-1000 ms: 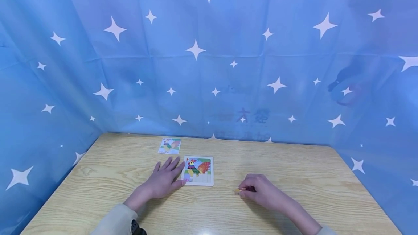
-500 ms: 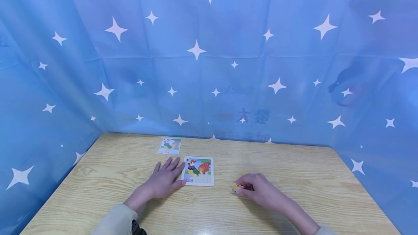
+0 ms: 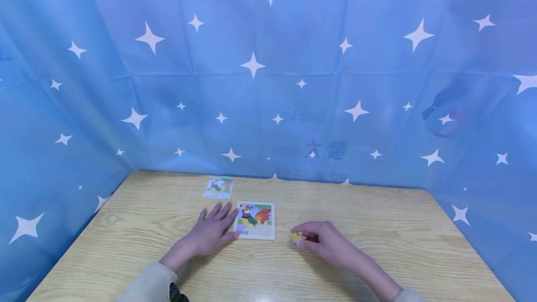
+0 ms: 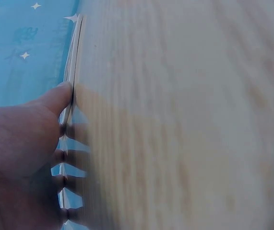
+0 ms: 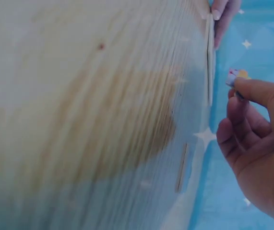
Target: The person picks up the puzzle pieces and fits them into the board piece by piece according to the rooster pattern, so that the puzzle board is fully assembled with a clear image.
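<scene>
A jigsaw puzzle (image 3: 260,216) in a pale square frame shows a rooster; bare tray shows at its lower right. My left hand (image 3: 211,233) lies flat with fingers spread, thumb and fingertips touching the frame's left edge. To the right of the frame, my right hand (image 3: 329,241) pinches a small yellow and lilac puzzle piece (image 3: 296,238) between thumb and fingers. The right wrist view shows this puzzle piece (image 5: 237,75) held above the tabletop, its back part covered by the fingers. In the left wrist view, my left hand (image 4: 26,143) rests at the frame's edge.
A printed rooster picture card (image 3: 218,188) lies behind the frame, toward the left. Below my right hand, a thin flat piece (image 5: 182,167) lies on the wooden table (image 3: 377,209). A blue curtain (image 3: 268,83) with white stars hangs behind the table.
My right hand has moved left toward the frame with the puzzle piece, turning it so more of its printed face shows. My left hand stays in place.
</scene>
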A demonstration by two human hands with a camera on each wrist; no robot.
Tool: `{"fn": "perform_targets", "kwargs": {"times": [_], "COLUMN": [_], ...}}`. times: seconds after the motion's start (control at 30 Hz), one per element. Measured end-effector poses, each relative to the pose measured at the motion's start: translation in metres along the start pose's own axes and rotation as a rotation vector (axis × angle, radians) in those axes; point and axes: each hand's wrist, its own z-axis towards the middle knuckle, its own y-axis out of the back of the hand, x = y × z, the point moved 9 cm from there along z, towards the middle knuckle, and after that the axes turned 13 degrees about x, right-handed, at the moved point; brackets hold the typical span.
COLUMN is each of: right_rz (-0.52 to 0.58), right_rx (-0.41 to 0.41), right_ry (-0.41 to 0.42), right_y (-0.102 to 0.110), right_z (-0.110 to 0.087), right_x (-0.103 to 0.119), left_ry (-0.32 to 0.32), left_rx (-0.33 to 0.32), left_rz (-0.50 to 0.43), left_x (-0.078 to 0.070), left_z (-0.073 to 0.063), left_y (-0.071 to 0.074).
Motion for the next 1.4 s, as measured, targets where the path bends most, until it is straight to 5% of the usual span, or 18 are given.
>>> {"fn": "perform_targets", "kwargs": {"times": [0.27,0.7,1.4], "right_rz": [0.085,0.069,0.098], "right_rx": [-0.045,-0.115,-0.086], "right_ry": [-0.005,-0.022,0.021], "right_y": [0.001,0.003,-0.014], "right_z": [0.003,0.014,0.065], "right_x": [0.0,0.008,0.023], "left_ry": [-0.001,0.004,0.011], "left_rx": [0.006,0.014,0.04], "left_rz": [-0.009,-0.033,-0.024], "left_x": [0.001,0.0,-0.009], "left_z": [0.0,0.0,-0.005], "left_y": [0.0,0.001,0.007]}}
